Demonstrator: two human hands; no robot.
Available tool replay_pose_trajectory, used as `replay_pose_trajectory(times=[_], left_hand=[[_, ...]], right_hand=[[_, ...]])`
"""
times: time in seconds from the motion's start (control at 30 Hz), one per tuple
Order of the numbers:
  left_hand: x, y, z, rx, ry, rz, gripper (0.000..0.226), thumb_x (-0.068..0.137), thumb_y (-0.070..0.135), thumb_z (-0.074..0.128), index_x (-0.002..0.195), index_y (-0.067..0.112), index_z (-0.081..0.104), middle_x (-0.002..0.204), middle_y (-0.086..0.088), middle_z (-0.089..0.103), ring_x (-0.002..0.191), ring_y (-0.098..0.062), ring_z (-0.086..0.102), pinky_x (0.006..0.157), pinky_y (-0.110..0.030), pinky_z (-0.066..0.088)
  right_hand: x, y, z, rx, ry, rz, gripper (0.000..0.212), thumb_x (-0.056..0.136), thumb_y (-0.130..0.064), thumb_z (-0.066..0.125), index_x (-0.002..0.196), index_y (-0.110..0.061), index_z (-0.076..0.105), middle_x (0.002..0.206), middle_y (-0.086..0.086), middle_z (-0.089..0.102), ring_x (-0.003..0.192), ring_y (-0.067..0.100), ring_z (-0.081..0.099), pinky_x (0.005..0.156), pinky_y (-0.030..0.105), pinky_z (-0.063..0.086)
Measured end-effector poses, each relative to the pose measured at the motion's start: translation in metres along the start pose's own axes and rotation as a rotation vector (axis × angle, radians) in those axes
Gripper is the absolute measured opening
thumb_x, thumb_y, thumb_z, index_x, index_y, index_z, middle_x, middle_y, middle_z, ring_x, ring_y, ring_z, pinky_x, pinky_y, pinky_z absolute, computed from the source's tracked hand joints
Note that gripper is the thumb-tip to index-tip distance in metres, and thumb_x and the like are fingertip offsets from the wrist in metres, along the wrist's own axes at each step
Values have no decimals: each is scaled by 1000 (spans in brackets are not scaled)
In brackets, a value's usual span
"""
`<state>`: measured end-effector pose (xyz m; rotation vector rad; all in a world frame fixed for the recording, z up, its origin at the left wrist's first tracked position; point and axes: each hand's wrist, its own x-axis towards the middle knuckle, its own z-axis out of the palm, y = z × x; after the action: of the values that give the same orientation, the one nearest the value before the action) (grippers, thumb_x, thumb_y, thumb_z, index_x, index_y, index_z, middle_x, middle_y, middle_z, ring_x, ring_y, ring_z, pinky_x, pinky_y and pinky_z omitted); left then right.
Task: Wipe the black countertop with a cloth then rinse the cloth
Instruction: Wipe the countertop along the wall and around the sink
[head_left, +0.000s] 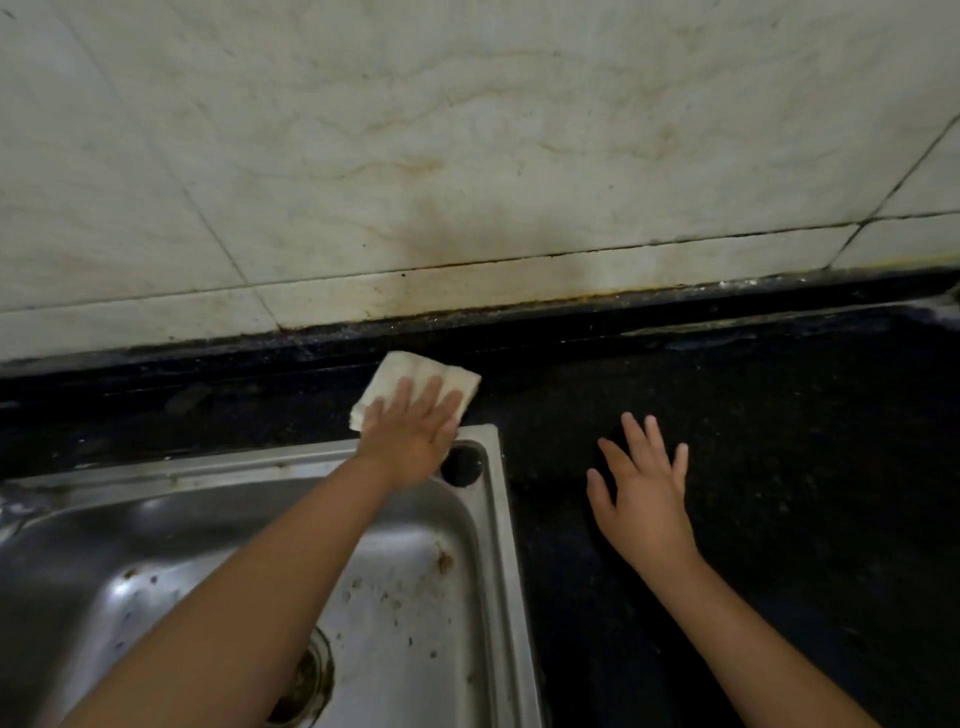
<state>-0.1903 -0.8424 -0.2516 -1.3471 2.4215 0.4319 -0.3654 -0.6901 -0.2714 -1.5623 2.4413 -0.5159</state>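
Observation:
A folded white cloth (415, 375) lies on the black countertop (779, 467), on the strip between the sink and the back wall. My left hand (410, 436) presses flat on the cloth with straight fingers, its forearm reaching across the sink. My right hand (644, 493) is spread with straight fingers over the countertop to the right of the sink and holds nothing. Whether it touches the surface I cannot tell.
A stainless steel sink (498, 519) with a stained basin and a drain (306, 680) fills the lower left. A round tap hole (461, 466) sits in its back right corner. A marbled tile wall (467, 156) rises behind the counter.

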Motion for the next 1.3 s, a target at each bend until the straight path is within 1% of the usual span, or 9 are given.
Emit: replay_pose_trajectory(times=[0.23, 0.37, 0.5, 0.6, 0.77, 0.93, 1.07, 1.2, 1.3], left_hand=[[36, 118, 2, 13, -50, 216, 50, 99, 39, 13, 145, 32, -5, 154, 4, -19, 139, -25, -20, 111, -45, -11], [50, 165, 1, 44, -55, 269, 51, 99, 40, 14, 145, 31, -6, 153, 4, -20, 139, -25, -22, 110, -46, -13], [58, 177, -3, 44, -37, 309, 51, 98, 41, 15, 145, 34, -2, 154, 6, -17, 139, -24, -21, 111, -45, -13], [56, 154, -2, 64, 11, 300, 52, 98, 42, 18, 146, 33, -1, 155, 6, -13, 141, -24, -16, 112, -44, -9], [48, 69, -14, 119, 33, 176, 53, 98, 38, 23, 146, 25, 5, 155, 1, -8, 142, -24, -6, 111, -46, 9], [16, -17, -8, 30, 63, -117, 55, 99, 37, 20, 146, 16, 0, 155, -9, -9, 141, -31, -5, 111, -43, 10], [-8, -61, -2, -53, 44, -314, 55, 98, 41, 16, 147, 23, -3, 155, -10, -11, 141, -35, -6, 113, -43, 5], [-18, -87, -1, -69, 47, -434, 55, 98, 43, 14, 146, 24, -4, 154, -12, -11, 140, -38, -6, 113, -44, 4], [-21, -118, -2, -99, 70, -521, 56, 97, 42, 15, 146, 24, -6, 154, -12, -12, 140, -38, -8, 114, -44, 2]], right_hand=[[-18, 46, -27, -78, -74, 128, 50, 98, -33, 34, 145, -17, 26, 158, 6, 3, 145, 21, -9, 110, 38, -15], [-27, 60, -21, 179, 137, 187, 45, 96, -16, 44, 138, -2, 37, 153, 13, 21, 136, 8, -2, 112, 28, -8], [-24, 67, -10, 55, 147, 168, 37, 87, -6, 58, 122, 5, 56, 140, 22, 43, 138, 32, 26, 109, 42, 4], [-23, 64, -8, -2, 128, 176, 33, 84, -3, 61, 115, 7, 60, 131, 25, 51, 132, 39, 38, 108, 48, 9], [-26, 60, -15, -53, 52, 208, 38, 92, -9, 50, 127, 4, 51, 143, 19, 40, 140, 32, 25, 114, 43, 2], [-21, 40, -24, -139, -6, 221, 41, 91, -10, 50, 130, 2, 48, 146, 19, 35, 141, 32, 22, 115, 49, 2], [-7, -20, -13, -62, -19, -32, 39, 90, -11, 54, 127, 0, 52, 143, 18, 41, 140, 32, 26, 114, 48, 2], [16, -99, 9, 5, -168, -256, 49, 98, -28, 37, 144, -15, 29, 156, 6, 13, 146, 22, 0, 115, 43, -6], [34, -128, 29, -118, -260, -282, 54, 99, -41, 21, 149, -24, 8, 158, 2, -7, 144, 23, -14, 114, 46, -10]])
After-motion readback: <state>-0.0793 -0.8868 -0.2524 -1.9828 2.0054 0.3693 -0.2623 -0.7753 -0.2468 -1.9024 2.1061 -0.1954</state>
